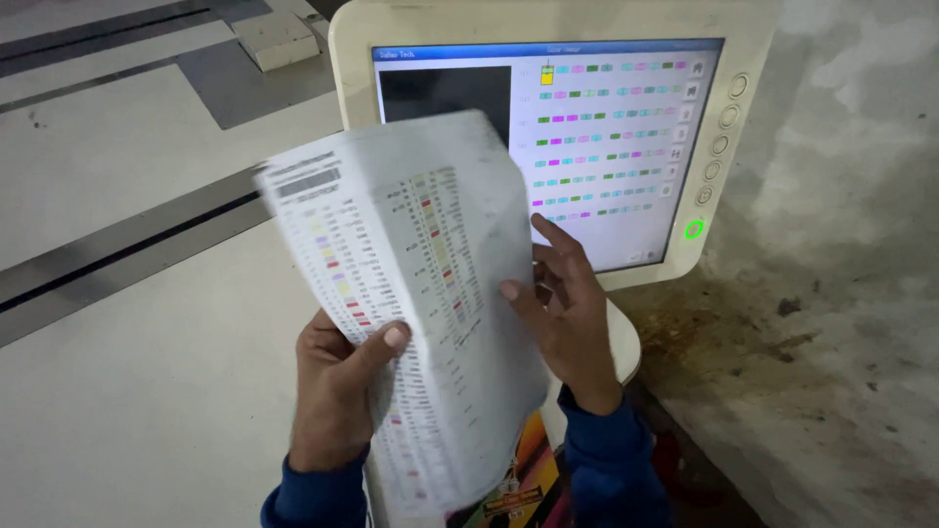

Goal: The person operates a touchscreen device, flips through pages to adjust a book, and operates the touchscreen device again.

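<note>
While we look down: we see a big flat white table top [147, 391] on the left w/ dark gray strips [127, 249] running across it.
Room: rough gray concrete floor [841, 293] on the right, w/ brown stains near the stand.
Small block: a pale block [276, 39] sits on the table, far back, well apart from us.
Screen: a white touch screen [626, 147] stands in front of us, lit up, w/ rows of small pink, green and blue bars. A green ring light [693, 230] glows on its right edge, below a column of round buttons [722, 142].
Paper: our sheet of paper [421, 303] is white, a bit bent and blurry, w/ columns of tiny print and small red, yellow and purple marks. It is up in front of the screen's left part, between us and it.
Left hand [333, 386]: holds the paper at its lower left, thumb pressed on the front.
Right hand [567, 313]: holds the paper's right edge w/ thumb; the fingers [553, 240] are spread behind it, up by the screen. We can't tell if they touch the glass.
Sleeves: both are blue [611, 460].
</note>
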